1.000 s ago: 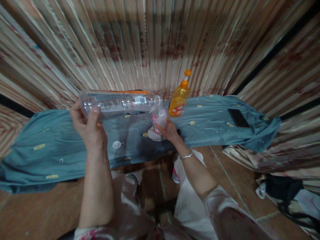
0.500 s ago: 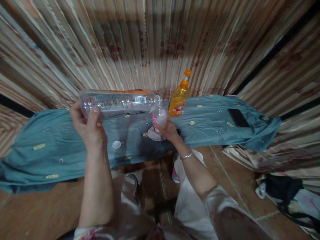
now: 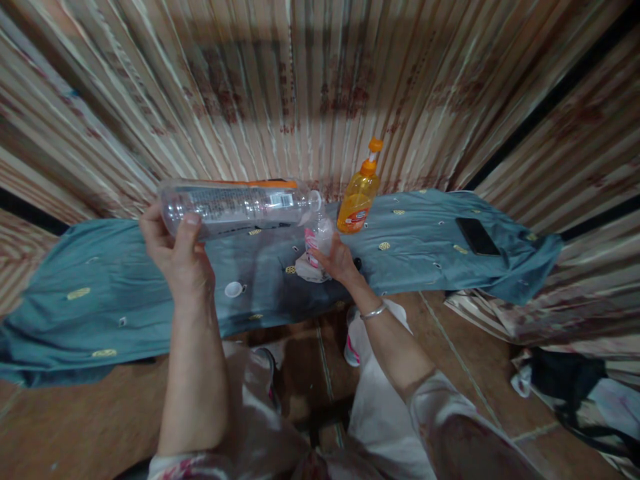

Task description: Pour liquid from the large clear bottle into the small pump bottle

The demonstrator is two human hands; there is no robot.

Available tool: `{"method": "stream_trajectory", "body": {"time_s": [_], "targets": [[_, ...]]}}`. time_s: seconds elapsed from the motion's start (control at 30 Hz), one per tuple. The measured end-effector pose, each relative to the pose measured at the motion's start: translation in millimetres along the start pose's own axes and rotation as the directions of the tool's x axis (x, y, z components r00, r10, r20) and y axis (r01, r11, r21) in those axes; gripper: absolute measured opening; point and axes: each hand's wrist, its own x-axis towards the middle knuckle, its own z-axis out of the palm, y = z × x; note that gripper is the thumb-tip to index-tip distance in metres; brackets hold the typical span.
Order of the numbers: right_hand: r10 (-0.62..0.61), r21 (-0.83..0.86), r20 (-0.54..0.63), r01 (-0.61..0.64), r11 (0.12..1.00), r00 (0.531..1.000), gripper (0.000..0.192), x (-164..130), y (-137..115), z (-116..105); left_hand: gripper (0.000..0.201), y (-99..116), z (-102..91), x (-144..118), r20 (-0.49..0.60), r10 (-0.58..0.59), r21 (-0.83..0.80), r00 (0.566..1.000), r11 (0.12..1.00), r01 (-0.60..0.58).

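Above the blue cloth [image 3: 125,287], left grip [image 3: 177,250] clasps the clear bottle [image 3: 235,203]; right grip [image 3: 337,260] seemingly pinches plastic [image 3: 317,240].

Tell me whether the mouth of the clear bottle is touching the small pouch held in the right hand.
Cannot tell. In the head view the clear bottle, level in the left hand, ends just above the pouch in the right hand; they overlap, no plain gap.

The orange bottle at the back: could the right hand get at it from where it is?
Probably yes. The orange bottle stands upright just behind the right hand, with only bare blue cloth between them; but that hand already grips a small crumpled packet.
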Motion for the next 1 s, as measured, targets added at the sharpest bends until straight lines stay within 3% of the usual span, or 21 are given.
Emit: {"method": "stream_trajectory", "body": {"time_s": [0.2, 0.37, 0.57, 0.8, 1.0], "targets": [[-0.005, -0.036, -0.014, 0.005, 0.999, 1.000, 0.080, -0.1, -1.0, 1.7, 0.044, 8.5, 5.8, -2.1, -0.065, -0.035, -0.036, 0.997, 0.999, 0.032], [0.018, -0.081, -0.005, -0.018, 0.997, 1.000, 0.080, 0.3, -1.1, 1.4, 0.045, 3.8, 2.2, -1.1, -0.027, -0.010, 0.012, 1.000, 1.000, 0.011], [0.001, 0.000, -0.026, -0.001, 1.000, 1.000, 0.075, -0.3, -1.6, -0.6, 0.042, -1.0, -1.0, -0.6, 0.007, 0.018, 0.078, 1.000, 0.997, -0.018], [0.005, 0.019, -0.001, -0.005, 1.000, 1.000, 0.078, -0.1, -2.0, -1.6, 0.041, 4.0, 2.9, -1.5, -0.031, -0.010, -0.044, 0.999, 0.999, 0.009], [0.000, -0.007, -0.011, 0.000, 1.000, 1.000, 0.080, 0.0, -0.8, 0.4, 0.043, 4.3, 3.5, -1.6, -0.026, -0.007, -0.032, 1.000, 0.999, 0.006]]}}
